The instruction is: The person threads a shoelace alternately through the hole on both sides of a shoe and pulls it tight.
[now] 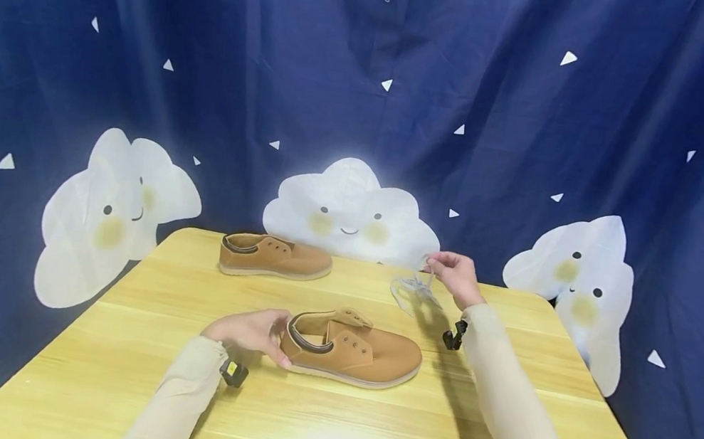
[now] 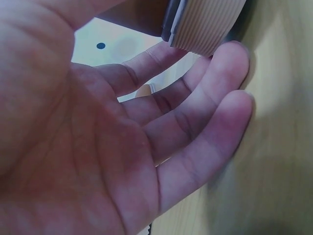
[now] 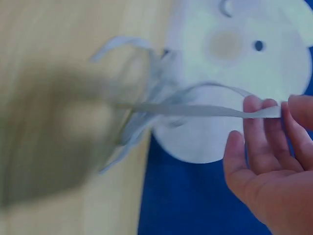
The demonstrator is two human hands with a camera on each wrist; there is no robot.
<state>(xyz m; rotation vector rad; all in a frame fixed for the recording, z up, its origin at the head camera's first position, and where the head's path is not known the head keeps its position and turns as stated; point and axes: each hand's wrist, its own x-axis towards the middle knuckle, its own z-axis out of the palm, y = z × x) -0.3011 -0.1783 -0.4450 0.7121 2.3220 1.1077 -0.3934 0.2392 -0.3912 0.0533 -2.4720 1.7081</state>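
A tan lace-up shoe [image 1: 382, 359] without a lace lies on the table, toe to the right, its tongue and eyelet flaps showing. My left hand [image 1: 253, 331] grips it by the heel, thumb on the near side. The left wrist view shows the ribbed sole edge [image 2: 208, 24] against the fingers [image 2: 227, 63]. Toward the back right, my right hand [image 1: 457, 277] pinches one end of a pale grey shoelace [image 1: 418, 289]. In the right wrist view the held strand of shoelace [image 3: 195, 110] is stretched out from the fingertips, and the rest lies in a loose tangle.
A second tan shoe [image 1: 289, 263], also without a lace, stands at the back left of the wooden table [image 1: 142, 312]. Behind the table's far edge hangs a dark blue curtain [image 1: 349, 119] printed with white clouds and triangles.
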